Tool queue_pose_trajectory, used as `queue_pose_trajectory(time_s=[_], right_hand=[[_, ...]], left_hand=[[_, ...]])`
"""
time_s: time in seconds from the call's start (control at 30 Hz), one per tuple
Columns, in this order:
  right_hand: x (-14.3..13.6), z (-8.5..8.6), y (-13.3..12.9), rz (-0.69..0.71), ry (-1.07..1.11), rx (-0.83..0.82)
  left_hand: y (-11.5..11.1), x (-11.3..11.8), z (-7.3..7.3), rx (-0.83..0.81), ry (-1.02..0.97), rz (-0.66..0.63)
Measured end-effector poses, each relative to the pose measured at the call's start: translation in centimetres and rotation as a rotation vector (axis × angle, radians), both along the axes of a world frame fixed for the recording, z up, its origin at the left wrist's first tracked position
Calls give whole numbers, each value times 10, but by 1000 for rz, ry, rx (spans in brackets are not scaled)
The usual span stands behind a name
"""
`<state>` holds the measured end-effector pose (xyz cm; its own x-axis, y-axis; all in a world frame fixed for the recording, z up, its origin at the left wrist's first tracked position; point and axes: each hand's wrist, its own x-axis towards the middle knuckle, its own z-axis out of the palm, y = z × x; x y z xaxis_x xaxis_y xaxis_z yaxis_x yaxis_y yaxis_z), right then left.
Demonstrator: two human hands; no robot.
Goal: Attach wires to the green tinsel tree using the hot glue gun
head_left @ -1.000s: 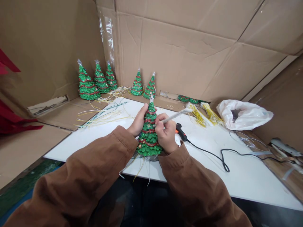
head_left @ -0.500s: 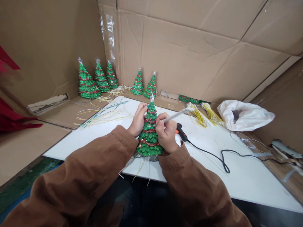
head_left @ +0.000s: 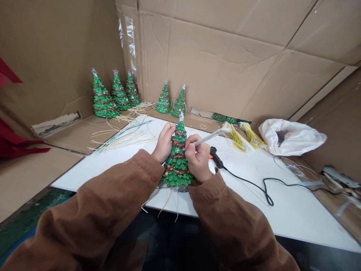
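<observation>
A green model Christmas tree (head_left: 178, 162) with red garlands and a silvery star stands upright near the front edge of the white board (head_left: 254, 195). My left hand (head_left: 165, 143) grips its left side, fingertips behind the upper tiers. Pinched in my right hand (head_left: 199, 156) is a thin pale grey stick (head_left: 210, 137), its lower tip at the tree's right side, its other end slanting up to the right. White and yellow wires (head_left: 168, 201) hang out below the tree's base.
Behind stand several similar trees (head_left: 103, 98). Loose wires (head_left: 124, 135) lie at the left. Right of my hands are a black-and-orange glue gun (head_left: 216, 158) with its cord (head_left: 251, 184), wire bundles (head_left: 238, 139) and a white plastic bag (head_left: 293, 137). Cardboard walls (head_left: 214, 64) enclose the back.
</observation>
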<state>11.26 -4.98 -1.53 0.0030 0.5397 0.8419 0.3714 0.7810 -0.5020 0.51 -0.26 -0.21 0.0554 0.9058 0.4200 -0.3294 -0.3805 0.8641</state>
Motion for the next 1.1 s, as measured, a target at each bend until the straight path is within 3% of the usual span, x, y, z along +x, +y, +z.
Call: queue_pose_trajectory(time_s=[0.63,1.1], right_hand=[[0,0,-1,-15,4,8],[0,-1,-1,1,20,6]], left_hand=[[8,-1,-11,76,59,1],[8,-1,-10,97,74,6]])
